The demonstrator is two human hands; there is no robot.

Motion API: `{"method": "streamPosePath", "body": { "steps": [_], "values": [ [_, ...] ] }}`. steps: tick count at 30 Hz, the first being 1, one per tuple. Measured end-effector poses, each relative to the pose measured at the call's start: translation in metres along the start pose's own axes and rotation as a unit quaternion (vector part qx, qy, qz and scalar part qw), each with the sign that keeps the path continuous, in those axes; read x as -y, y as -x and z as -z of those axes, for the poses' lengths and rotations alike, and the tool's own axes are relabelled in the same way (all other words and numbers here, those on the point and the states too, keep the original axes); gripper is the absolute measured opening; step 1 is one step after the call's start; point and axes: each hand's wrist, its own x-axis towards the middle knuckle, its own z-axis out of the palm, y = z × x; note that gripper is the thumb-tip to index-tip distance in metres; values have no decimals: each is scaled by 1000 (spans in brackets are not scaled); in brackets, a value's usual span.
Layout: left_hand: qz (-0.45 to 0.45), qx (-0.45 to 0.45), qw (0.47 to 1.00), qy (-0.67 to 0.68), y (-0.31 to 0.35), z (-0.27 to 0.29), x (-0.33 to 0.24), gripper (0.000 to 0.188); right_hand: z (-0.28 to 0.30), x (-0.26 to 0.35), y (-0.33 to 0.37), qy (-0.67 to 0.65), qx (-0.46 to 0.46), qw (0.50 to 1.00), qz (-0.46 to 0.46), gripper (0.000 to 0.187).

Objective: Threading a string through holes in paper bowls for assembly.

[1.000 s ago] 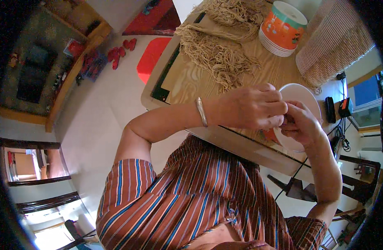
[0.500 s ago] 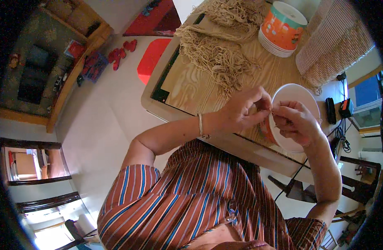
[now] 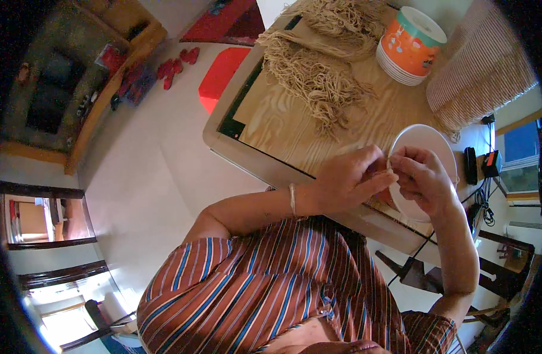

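Pinching right hand (image 3: 425, 178): strand (image 3: 389, 164), seemingly to steady it
Left hand (image 3: 348, 182): grip unclear
Yarn (image 3: 315, 79): 11 o'clock from strand

Tan yarn (image 3: 318, 85); white tub (image 3: 441, 152); brown, blue-striped shirt (image 3: 271, 277).

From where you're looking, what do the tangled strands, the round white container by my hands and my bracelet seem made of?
Tangled strands: matte fibre, perhaps cotton or jute, from the limp tan loops.
Container: smooth, coated paper or plastic; the even white surface fits both.
Bracelet: possibly metal, given its pale gleam.
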Motion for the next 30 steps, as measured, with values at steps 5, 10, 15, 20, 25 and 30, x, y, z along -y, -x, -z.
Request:
{"method": "streamPosePath", "body": {
  "steps": [5, 10, 15, 20, 25, 30],
  "values": [
    [-38, 5, 998, -49, -8, -5, 3, 41, 1, -3, 1, 3, 2, 1000, 19, 15],
    [-31, 17, 999, -12, -1, -1, 10, 20, 2, -4, 2, 24, -12, 999, 27, 16],
    [32, 13, 998, 51, 4, 9, -6, 14, 2, -4, 3, 57, -33, 997, 34, 17],
    [-28, -31, 998, 40, 4, 9, 1, 13, 0, -2, 6, 98, -39, 993, 47, 19],
    [-138, 0, 990, -32, 2, 10, 1, 13, 0, 0, 14, 84, -66, 994, 25, 21],
    [-112, 17, 993, -28, 0, 10, -4, 14, 1, -2, 15, 57, -42, 997, 21, 21]
  ]
}}
